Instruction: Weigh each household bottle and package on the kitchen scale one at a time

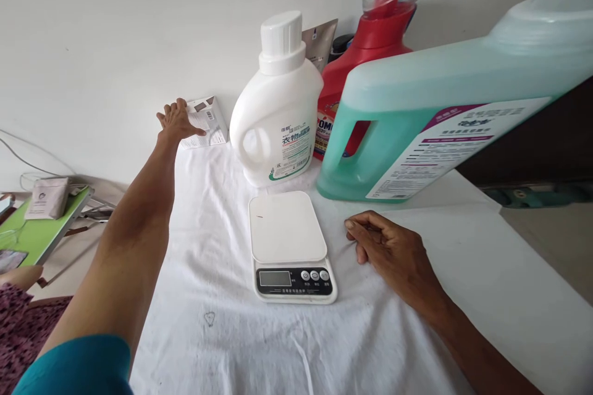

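Left hand [178, 121] is reaching far across the table [463, 259], fingers lying flat on a small white printed cardboard box [207, 121] that is leaning at the wall; grip is open, pressing on it rather than wrapping it. Right hand [393, 250] is resting on the white cloth [222, 333] just right of the white digital kitchen scale [290, 247], fingers loosely curled, gripping nothing, not touching the scale. Scale is sitting mid-cloth, platform bare, display blank. Behind it a white plastic detergent bottle with screw cap [278, 111] is standing upright, a red bottle with clear cap [370, 43] behind that, and a large translucent green jug with handle [440, 117] is looming close on the right. Green side table [41, 228] is showing at far left
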Demonstrator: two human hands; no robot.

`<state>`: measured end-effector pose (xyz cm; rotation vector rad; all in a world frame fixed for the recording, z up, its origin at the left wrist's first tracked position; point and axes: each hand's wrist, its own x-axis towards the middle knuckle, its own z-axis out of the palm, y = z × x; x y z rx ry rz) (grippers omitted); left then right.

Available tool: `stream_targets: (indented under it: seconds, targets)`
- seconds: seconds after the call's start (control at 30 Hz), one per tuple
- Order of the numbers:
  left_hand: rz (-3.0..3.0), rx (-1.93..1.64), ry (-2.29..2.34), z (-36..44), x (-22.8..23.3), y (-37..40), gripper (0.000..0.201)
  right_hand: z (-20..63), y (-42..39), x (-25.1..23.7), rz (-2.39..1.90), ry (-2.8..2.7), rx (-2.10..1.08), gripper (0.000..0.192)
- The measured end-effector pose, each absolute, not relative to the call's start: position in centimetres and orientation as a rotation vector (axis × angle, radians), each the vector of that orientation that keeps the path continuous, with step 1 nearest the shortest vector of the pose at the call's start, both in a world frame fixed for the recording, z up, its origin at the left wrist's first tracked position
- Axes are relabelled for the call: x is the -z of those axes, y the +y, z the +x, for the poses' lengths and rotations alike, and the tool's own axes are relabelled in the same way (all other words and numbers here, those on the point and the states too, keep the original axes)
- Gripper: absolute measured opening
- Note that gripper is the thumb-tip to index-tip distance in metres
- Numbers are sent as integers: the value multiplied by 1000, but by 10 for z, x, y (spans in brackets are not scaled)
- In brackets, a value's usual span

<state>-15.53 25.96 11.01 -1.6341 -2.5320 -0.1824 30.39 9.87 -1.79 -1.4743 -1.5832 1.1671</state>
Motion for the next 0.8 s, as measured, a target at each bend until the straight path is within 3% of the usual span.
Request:
stream_targets:
  seconds: [0.27, 0.53, 0.8]
  targets:
    - [-1607, 58, -2511, -158, -115, 273, 132, 305, 101, 24, -1437, -1565, -1174, 35]
    - [-1592, -234, -2436, -154, -136, 256, 110, 303, 98, 14, -1374, -1545, -1219, 33]
    - [-1489, 259, -2542, -138, -154, 164, 83, 304, 96, 13, -1240, -1575, -1188, 33]
